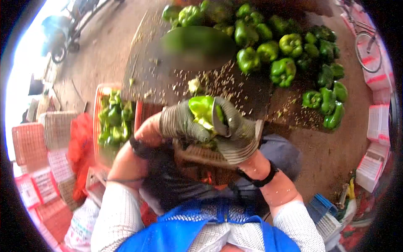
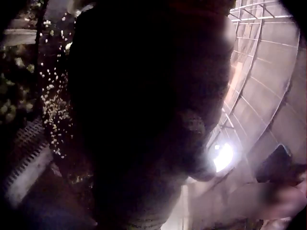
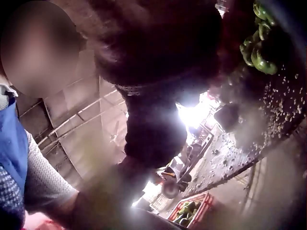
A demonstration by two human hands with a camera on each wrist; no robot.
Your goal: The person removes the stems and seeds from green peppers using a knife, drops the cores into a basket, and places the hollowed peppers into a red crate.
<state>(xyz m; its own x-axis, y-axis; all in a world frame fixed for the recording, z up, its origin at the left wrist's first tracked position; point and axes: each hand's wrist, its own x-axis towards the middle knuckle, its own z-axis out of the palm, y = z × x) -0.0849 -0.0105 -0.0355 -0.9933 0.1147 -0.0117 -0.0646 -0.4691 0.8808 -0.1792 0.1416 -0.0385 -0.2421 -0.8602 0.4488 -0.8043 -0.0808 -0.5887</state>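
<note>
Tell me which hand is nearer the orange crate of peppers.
Left. The left hand grips the cut pepper just right of the orange crate; the right hand, holding the knife, is farther right, beyond the pepper.

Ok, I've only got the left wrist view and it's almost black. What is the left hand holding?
Observer: In the head view the gloved left hand grips a cut-open green pepper.
Operator: And the right hand?
Observer: The right hand, also gloved, holds what looks like a knife against that pepper.
Operator: Are there more peppers around?
Observer: Yes, a pile of whole ones lies on the table beyond the hands.
</note>
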